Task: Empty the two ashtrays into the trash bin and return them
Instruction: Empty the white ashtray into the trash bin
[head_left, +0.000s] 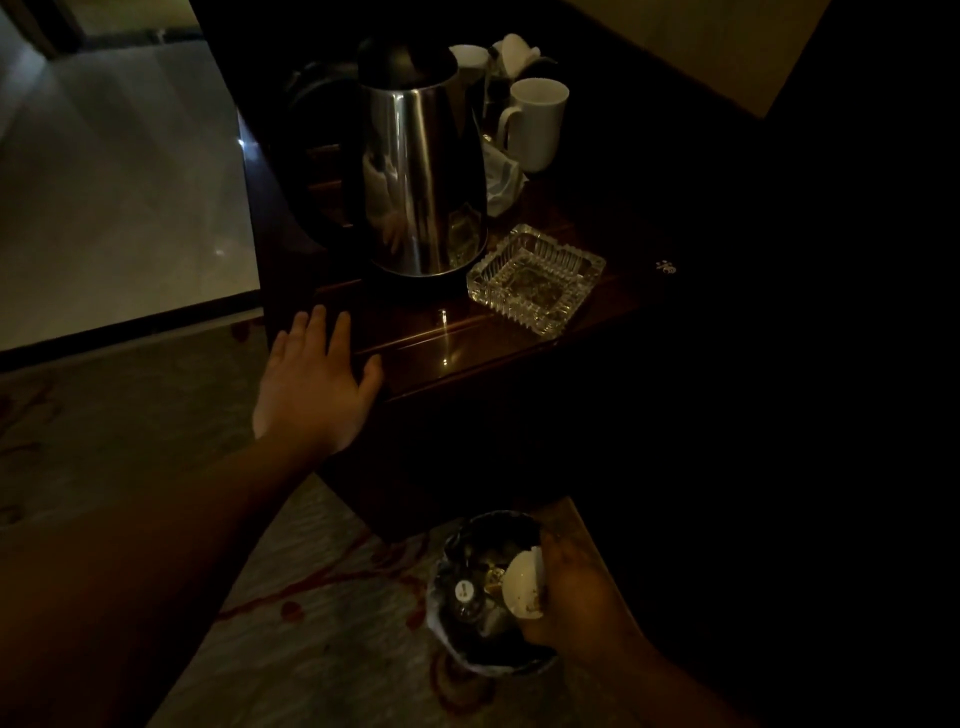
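Small round white ashtray (522, 577): gripped in the right hand (571, 587), fingers curled round its far edge; tipped on its side, hollow facing left, over the mouth of the trash bin.

Lined round trash bin (441, 618): on the patterned carpet (322, 597), below the near corner of the table; litter inside, details too dark to make out.

Square cut-glass ashtray (535, 278): upright on the dark polished wooden table (415, 332), just beside the base of the stainless-steel electric kettle (421, 176); well apart from both hands, nearer the left.

Left hand (317, 384): holds nothing, fingers straight and spread, palm down at the table's near left edge; contact uncertain.

White ceramic mug (535, 124): behind the glass ashtray, right of the kettle.
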